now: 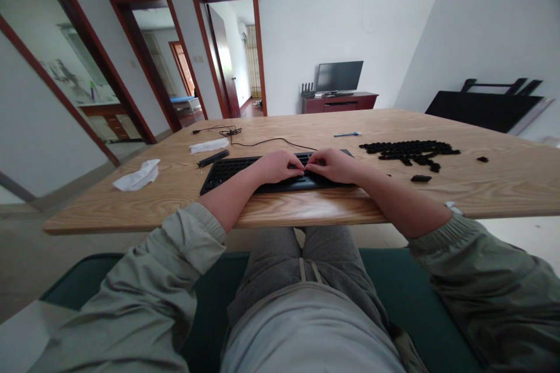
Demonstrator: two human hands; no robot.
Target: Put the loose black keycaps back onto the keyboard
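Wooden table [503, 186], black keyboard [227, 175], keycaps [409, 151], tissue [137, 176]

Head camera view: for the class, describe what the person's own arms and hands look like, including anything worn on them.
The bare left hand and bare right hand wear no gloves. The arms wear loose, pale grey-green jacket sleeves with gathered elastic cuffs. A small white band or tag shows by the right cuff.

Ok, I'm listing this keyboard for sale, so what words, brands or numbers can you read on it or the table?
Black computer keyboard: key legends too small to read.
Heap of loose black keycaps: too small to read.
Slim blue plastic stick: nothing legible.
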